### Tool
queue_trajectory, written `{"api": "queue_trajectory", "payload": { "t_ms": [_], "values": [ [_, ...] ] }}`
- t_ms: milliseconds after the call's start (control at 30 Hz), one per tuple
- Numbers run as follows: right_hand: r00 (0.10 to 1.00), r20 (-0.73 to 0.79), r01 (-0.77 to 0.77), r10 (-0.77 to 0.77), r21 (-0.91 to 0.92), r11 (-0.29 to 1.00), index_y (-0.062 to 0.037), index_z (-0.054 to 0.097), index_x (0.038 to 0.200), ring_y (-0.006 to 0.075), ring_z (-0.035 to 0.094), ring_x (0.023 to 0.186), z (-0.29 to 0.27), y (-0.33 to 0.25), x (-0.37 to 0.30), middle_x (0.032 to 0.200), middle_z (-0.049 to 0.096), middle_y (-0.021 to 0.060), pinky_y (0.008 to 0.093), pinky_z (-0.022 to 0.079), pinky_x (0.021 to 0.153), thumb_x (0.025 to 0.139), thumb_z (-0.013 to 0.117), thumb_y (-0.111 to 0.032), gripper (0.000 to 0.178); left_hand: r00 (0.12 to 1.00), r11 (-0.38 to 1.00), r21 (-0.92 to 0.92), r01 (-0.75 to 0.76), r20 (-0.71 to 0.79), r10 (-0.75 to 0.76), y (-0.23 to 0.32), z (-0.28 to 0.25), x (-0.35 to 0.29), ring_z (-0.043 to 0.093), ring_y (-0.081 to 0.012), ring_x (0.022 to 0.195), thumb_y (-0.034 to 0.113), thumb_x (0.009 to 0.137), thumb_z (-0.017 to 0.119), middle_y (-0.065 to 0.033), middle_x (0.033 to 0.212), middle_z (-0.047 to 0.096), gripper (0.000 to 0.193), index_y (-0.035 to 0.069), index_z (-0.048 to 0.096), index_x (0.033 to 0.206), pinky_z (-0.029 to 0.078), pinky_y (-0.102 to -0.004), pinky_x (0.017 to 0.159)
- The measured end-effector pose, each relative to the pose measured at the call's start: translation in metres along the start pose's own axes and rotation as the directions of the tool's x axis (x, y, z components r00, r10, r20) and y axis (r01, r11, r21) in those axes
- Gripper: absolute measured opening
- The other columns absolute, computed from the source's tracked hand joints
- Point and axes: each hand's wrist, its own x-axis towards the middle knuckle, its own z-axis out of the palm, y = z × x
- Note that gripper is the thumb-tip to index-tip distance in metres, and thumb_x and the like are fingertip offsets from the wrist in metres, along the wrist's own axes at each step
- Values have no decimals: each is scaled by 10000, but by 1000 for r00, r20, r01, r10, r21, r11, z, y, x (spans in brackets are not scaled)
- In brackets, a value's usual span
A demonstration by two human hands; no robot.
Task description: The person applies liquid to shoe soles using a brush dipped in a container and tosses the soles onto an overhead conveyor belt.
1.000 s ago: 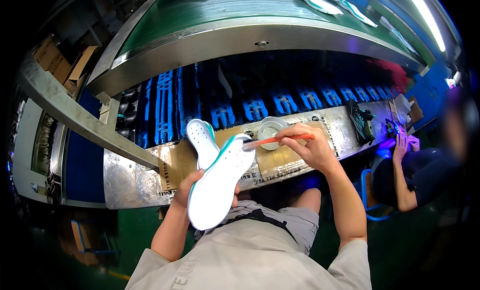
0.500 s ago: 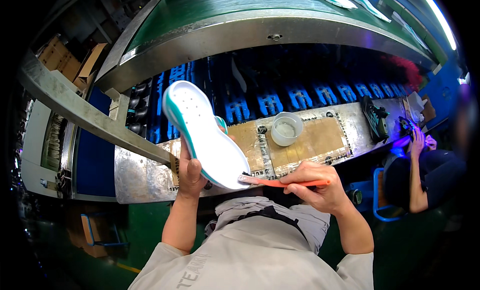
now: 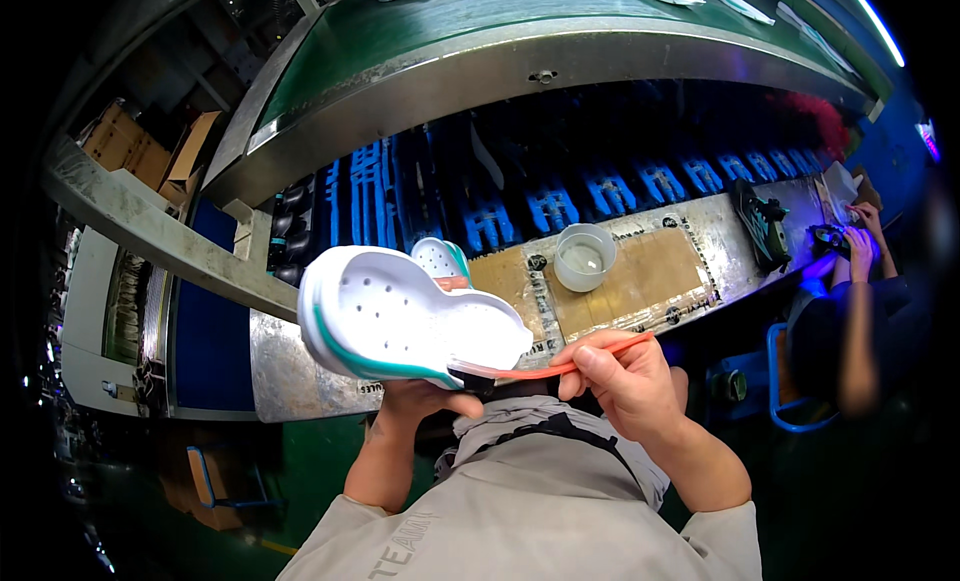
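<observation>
White-and-teal shoe sole was held up by left hand, fingers round its far side, over the worktop near the front edge, toward the left end. Orange brush was pinched in right hand, its dark head set against the sole's near edge. Step judged: brushing along the rim. Next stroke seemed to call for a steady sole and light pressure. Compared with half a second earlier: holed end swung from the worktop's far edge toward its left; brush shifted from tip to near side.
</observation>
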Motion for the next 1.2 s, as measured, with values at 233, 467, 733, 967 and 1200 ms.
{"api": "queue_trajectory", "payload": {
  "t_ms": [233,467,733,967,1200],
  "values": [
    [999,20,-47,44,189,981,84,730,1149,150,689,838,3,2,7,895,740,119,294,558,805,1089,594,-153,279,992,970,-205,127,14,-127,-4,3,-5,584,-333,1339,519,624,1013,-196,1447,582,1210,8,428,1551,491,-460,1120],
    [941,-303,234,-150,263,936,26,705,1143,150,683,835,-38,13,-1,907,736,75,306,549,811,1086,605,-189,244,881,755,-462,466,160,-446,7,-9,23,715,-333,1126,536,918,706,-243,1281,649,926,-25,363,1569,597,-459,988],
    [910,-360,265,-207,120,957,8,693,1166,153,695,850,-50,15,-10,916,729,73,306,560,831,1090,610,-195,232,834,758,-606,240,-272,-481,-41,-121,333,681,-304,1148,385,1093,514,-247,1286,657,591,-76,509,1461,599,-400,904],
    [842,-331,249,-426,-461,852,44,720,1163,149,719,864,-84,8,-10,913,756,80,288,553,842,1076,627,-142,225,926,815,536,219,-379,0,0,-86,199,545,-81,571,268,1078,594,-7,691,655,292,36,714,947,429,-247,559],
    [867,27,151,-498,-966,210,-5,772,1025,241,741,836,-78,-27,45,878,781,109,348,550,767,987,708,-133,149,656,305,680,667,-342,-672,-79,-41,-23,740,-426,867,452,847,796,-273,862,748,520,-58,755,936,568,-480,799]
  ]
}}
